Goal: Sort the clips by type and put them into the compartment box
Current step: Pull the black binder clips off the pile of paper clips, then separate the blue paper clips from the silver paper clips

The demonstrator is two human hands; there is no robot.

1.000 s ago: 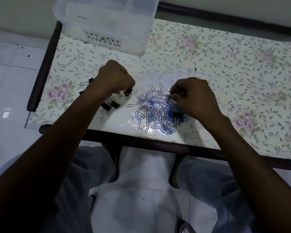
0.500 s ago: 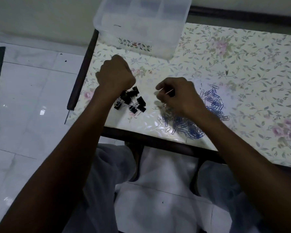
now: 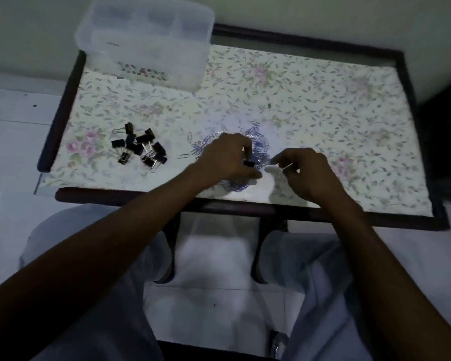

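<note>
A heap of blue and silver paper clips (image 3: 255, 142) lies mid-table, partly hidden under my hands. My left hand (image 3: 225, 158) rests over the heap and pinches a black binder clip (image 3: 249, 164) at its fingertips. Just to the right, my right hand (image 3: 306, 171) is curled and pinches a thin silver paper clip (image 3: 287, 166). A separate group of several black binder clips (image 3: 139, 148) sits on the left part of the table. The translucent compartment box (image 3: 146, 40) stands at the far left corner.
The small table has a floral cover (image 3: 323, 105) and a dark raised rim (image 3: 406, 82). Its near edge (image 3: 167, 200) is over my knees. White floor tiles lie to the left, and a wall runs behind.
My left hand has left the binder clip group and moved right onto the paper clip heap, now pinching a black binder clip. My right hand stays at the heap with a paper clip. The camera view shifted.
</note>
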